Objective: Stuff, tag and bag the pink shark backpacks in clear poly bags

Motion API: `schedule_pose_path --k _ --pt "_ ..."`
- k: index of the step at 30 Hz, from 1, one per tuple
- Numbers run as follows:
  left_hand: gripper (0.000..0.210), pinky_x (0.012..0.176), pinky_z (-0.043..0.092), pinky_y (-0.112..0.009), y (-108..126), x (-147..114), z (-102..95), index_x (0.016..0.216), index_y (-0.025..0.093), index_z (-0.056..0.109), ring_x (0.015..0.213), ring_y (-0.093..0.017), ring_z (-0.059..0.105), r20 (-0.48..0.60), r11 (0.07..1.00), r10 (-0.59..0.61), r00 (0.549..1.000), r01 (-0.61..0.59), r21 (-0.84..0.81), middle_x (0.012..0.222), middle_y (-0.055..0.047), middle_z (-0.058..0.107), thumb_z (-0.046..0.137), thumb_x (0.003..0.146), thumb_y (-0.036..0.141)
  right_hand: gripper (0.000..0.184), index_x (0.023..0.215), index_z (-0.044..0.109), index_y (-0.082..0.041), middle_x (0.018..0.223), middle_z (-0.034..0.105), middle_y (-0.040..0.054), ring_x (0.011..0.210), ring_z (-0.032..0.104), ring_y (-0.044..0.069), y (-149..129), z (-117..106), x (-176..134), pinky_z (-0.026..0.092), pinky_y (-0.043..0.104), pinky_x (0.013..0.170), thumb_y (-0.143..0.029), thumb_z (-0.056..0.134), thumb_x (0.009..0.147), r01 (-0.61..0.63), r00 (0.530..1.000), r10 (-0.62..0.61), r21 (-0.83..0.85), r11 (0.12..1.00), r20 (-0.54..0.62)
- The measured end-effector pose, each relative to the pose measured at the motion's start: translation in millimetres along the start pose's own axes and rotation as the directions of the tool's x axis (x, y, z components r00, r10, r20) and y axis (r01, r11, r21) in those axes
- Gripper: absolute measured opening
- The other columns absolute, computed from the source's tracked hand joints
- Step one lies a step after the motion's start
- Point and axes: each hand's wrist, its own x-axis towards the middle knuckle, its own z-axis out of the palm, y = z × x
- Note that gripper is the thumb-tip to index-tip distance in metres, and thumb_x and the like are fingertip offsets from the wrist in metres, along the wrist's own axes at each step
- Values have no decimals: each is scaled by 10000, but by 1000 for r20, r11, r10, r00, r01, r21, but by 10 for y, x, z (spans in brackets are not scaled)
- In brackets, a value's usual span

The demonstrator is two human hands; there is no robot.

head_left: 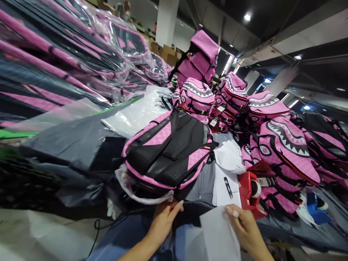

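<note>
A black-and-pink backpack lies back panel up on the grey-covered table, straight ahead of me. Clear plastic is bunched along its near edge. My left hand is closed just below that edge, close to the plastic; a bit of red shows at its fingertips, too small to name. At the right, my right hand pinches a white sheet by its upper corner, and the sheet hangs down over my lap. Something small and white is at a finger of this hand.
White papers bearing black thread snips lie right of the backpack, beside a red tape dispenser. Pink shark-mouth backpacks are piled behind and right. Plastic-wrapped backpacks are stacked at left, near clear bags.
</note>
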Motion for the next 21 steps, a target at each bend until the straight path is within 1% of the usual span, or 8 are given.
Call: schedule_pose_path --k 2,4,6,8,12,16,19,21 --pt "616 760 498 -347 -16 -73 -238 522 237 623 683 -231 605 86 996 -43 995 49 -70 631 -40 633 530 782 787 508 896 755 -198 609 632 54 510 522 176 99 -154 -17 357 257 502 -564 416 991 -2 999 -4 -149 989 -36" --pt "703 709 484 -311 14 -148 -431 495 222 582 669 -212 582 200 982 -83 976 114 -152 613 -42 606 500 752 871 359 997 767 -224 627 670 60 531 569 192 98 -113 26 351 265 536 -447 487 969 15 1000 -14 -278 960 7" --pt "750 686 475 -294 109 -215 -499 540 209 615 682 -206 577 259 977 -67 964 116 -179 633 -46 606 445 758 906 251 911 765 -247 622 679 56 549 586 189 -6 139 167 308 267 548 -342 534 938 69 991 -25 -343 937 131" --pt "721 653 461 -277 229 -284 -439 591 205 633 671 -190 561 234 990 13 972 20 -138 654 -37 593 437 807 864 241 738 707 -234 578 638 38 527 539 161 -153 502 395 256 271 542 -288 555 917 120 965 -33 -329 937 259" --pt "477 677 483 -258 300 -408 -171 731 222 671 673 -179 624 203 990 136 970 -137 -9 730 -32 665 464 946 595 354 593 492 -199 519 418 -28 513 334 109 -328 1018 864 213 259 532 -346 531 913 71 958 -46 -78 994 284" --pt "327 637 512 -286 60 -470 48 1060 214 745 677 -238 718 257 904 184 949 -266 334 780 -83 760 456 977 341 557 609 329 -223 578 271 -49 562 219 99 -355 1057 1019 191 245 514 -671 432 925 -11 974 -60 307 952 219" --pt "363 628 534 -338 -117 -503 157 1139 171 747 675 -297 729 227 749 307 925 -381 542 692 -114 740 446 953 255 587 623 366 -216 590 294 -52 574 232 95 -421 1054 958 222 238 519 -729 472 888 -63 978 -23 397 916 210" --pt "341 631 539 -339 -179 -515 153 1019 188 771 641 -282 715 199 767 357 913 -408 496 664 -105 727 446 946 263 485 684 509 -188 620 410 -41 592 318 99 -478 1099 905 296 229 545 -637 627 825 -95 976 -3 441 893 217"
